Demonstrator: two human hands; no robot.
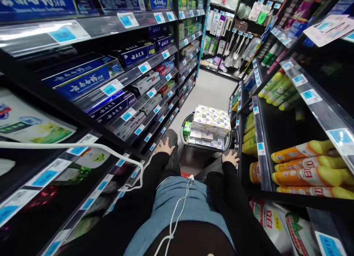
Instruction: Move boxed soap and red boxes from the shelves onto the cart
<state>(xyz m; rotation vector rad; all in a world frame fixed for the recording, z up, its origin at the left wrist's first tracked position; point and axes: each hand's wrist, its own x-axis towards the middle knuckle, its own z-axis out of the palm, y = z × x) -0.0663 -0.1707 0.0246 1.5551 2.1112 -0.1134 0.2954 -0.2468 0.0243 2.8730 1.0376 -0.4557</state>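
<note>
My left hand (165,146) rests on my left knee with the fingers spread, holding nothing. On the other knee lies my right hand (231,158), its fingers also apart and nothing in it. Just beyond my knees, low in the aisle, stands a dark-rimmed basket or cart (204,146). Stacked white boxes (211,117) with yellow and purple print fill most of it. A green pack (187,127) sits at its left side. Neither hand touches the boxes.
Shelves of blue toothpaste boxes (88,80) rise on my left. Yellow and orange bottles (309,171) lie on the right-hand shelves. A white cable (110,149) hangs at the left. Pale floor (212,90) runs to hanging kitchen utensils (235,51) at the far end.
</note>
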